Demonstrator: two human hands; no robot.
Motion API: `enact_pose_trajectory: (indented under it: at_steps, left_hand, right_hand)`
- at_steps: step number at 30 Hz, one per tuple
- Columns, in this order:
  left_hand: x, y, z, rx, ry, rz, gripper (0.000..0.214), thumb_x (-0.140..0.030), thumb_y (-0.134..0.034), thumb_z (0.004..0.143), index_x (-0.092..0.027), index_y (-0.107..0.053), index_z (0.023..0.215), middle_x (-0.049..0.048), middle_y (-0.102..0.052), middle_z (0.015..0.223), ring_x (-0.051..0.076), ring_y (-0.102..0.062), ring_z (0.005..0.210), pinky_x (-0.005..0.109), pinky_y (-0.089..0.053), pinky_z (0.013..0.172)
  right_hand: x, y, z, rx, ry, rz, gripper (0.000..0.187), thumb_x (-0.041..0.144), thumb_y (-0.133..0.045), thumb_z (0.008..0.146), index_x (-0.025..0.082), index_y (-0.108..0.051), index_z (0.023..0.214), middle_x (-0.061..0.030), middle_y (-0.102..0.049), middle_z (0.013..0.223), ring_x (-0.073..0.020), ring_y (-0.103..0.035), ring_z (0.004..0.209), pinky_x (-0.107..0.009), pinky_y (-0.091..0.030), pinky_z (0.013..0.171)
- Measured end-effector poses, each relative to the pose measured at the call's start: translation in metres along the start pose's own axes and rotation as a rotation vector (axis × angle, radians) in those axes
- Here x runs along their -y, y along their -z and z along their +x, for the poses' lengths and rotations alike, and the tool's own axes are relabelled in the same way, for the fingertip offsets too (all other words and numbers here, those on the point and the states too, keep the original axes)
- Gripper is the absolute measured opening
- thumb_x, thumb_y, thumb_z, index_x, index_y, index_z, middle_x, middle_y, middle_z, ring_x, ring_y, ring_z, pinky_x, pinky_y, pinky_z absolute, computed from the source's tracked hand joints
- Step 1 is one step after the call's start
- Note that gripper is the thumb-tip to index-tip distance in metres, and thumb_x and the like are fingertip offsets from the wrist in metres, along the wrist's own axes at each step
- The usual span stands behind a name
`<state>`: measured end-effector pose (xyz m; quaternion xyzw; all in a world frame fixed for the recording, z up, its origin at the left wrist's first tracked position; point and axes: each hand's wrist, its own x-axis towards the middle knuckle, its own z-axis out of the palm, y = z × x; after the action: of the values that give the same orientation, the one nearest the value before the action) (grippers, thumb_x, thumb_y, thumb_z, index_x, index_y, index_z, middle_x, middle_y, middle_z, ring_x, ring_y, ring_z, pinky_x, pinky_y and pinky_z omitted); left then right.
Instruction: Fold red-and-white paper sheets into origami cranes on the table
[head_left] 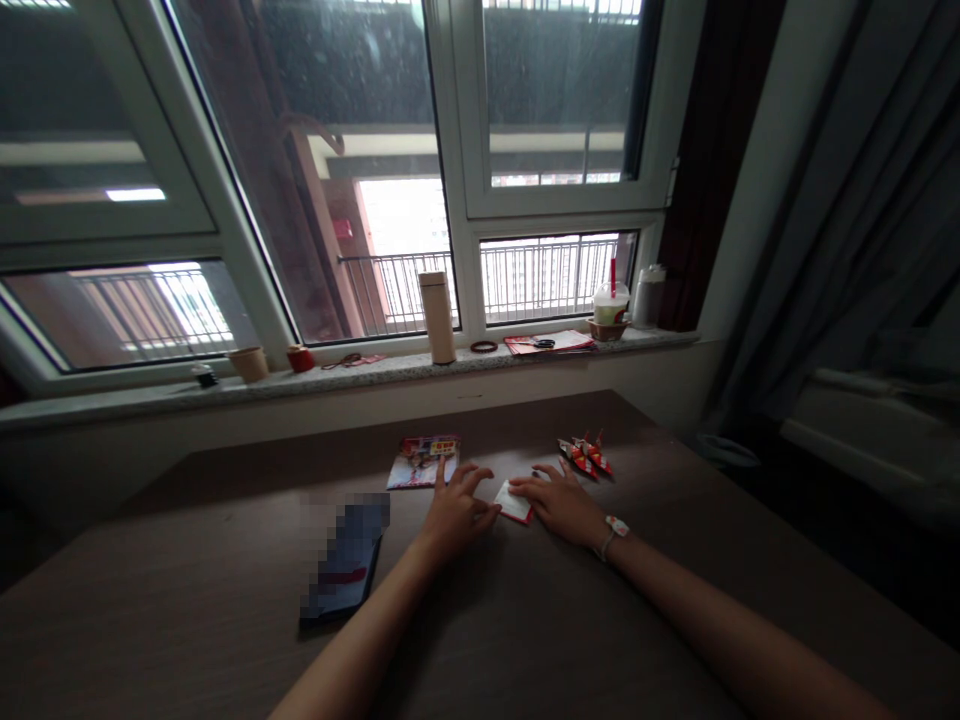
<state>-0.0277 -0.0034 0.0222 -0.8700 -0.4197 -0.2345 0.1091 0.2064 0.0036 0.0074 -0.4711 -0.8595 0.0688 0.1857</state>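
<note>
A small folded paper (515, 501), white with a red edge, lies on the dark wooden table (525, 620) between my hands. My left hand (455, 512) rests beside its left edge, fingers curled and spread loosely, index pointing forward. From the right, my right hand (559, 502) lies flat with fingertips pressing on the paper; a bracelet sits on that wrist. Neither hand grips anything.
Folded red paper figures (584, 455) sit just beyond my right hand, a colourful paper pack (424, 461) beyond my left. A dark phone (346, 565) lies to the left. The window sill holds a tall flask (438, 317), cups, scissors and a drink cup (611, 301).
</note>
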Motion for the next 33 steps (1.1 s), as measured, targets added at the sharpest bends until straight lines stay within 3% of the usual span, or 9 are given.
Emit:
enact_pose_trajectory:
  at_steps: [11, 15, 20, 25, 33]
  left_hand:
    - [-0.002, 0.002, 0.000, 0.049, 0.033, -0.040, 0.027, -0.036, -0.060, 0.090, -0.027, -0.078, 0.072, 0.0022, -0.067, 0.119, 0.025, -0.054, 0.120, 0.066, -0.005, 0.118]
    - [-0.001, -0.004, 0.000, 0.046, 0.113, -0.059, 0.024, -0.036, -0.063, 0.088, -0.025, -0.077, 0.072, 0.0050, -0.064, 0.126, 0.026, -0.055, 0.121, 0.067, -0.013, 0.116]
    - [-0.005, -0.012, 0.003, 0.079, 0.239, -0.059, 0.014, -0.036, -0.066, 0.086, -0.027, -0.077, 0.088, 0.0078, -0.057, 0.136, 0.029, -0.051, 0.127, 0.067, -0.021, 0.113]
    - [-0.015, -0.013, 0.007, 0.164, 0.288, -0.029, 0.028, -0.037, -0.065, 0.087, -0.036, -0.070, 0.115, 0.0078, -0.046, 0.149, 0.032, -0.043, 0.134, 0.071, -0.020, 0.110]
    - [-0.016, -0.014, 0.011, 0.205, 0.293, -0.006, 0.028, -0.042, -0.062, 0.088, -0.037, -0.070, 0.114, 0.0075, -0.041, 0.153, 0.034, -0.039, 0.137, 0.075, -0.016, 0.109]
  right_hand:
    - [-0.004, -0.004, 0.001, 0.021, 0.002, 0.030, 0.043, 0.026, -0.039, 0.096, 0.041, -0.056, 0.133, 0.0054, -0.054, 0.143, -0.0275, -0.036, 0.139, -0.066, -0.005, 0.116]
    - [-0.005, -0.003, 0.000, 0.048, 0.007, 0.079, 0.044, 0.025, -0.037, 0.096, 0.039, -0.056, 0.133, 0.0043, -0.052, 0.146, -0.0275, -0.033, 0.141, -0.064, -0.010, 0.116]
    - [-0.005, -0.003, 0.001, 0.042, 0.003, 0.118, 0.043, 0.025, -0.039, 0.096, 0.036, -0.057, 0.133, 0.0025, -0.053, 0.144, -0.0271, -0.032, 0.141, -0.062, -0.013, 0.117]
    - [-0.004, -0.004, 0.002, 0.031, -0.004, 0.130, 0.045, 0.022, -0.039, 0.095, 0.033, -0.054, 0.136, -0.0011, -0.055, 0.143, -0.0255, -0.034, 0.140, -0.059, -0.015, 0.117]
    - [-0.005, -0.010, 0.004, 0.034, -0.030, 0.010, 0.049, 0.024, -0.038, 0.096, 0.034, -0.046, 0.143, -0.0010, -0.039, 0.154, -0.0275, -0.029, 0.142, -0.060, -0.015, 0.117]
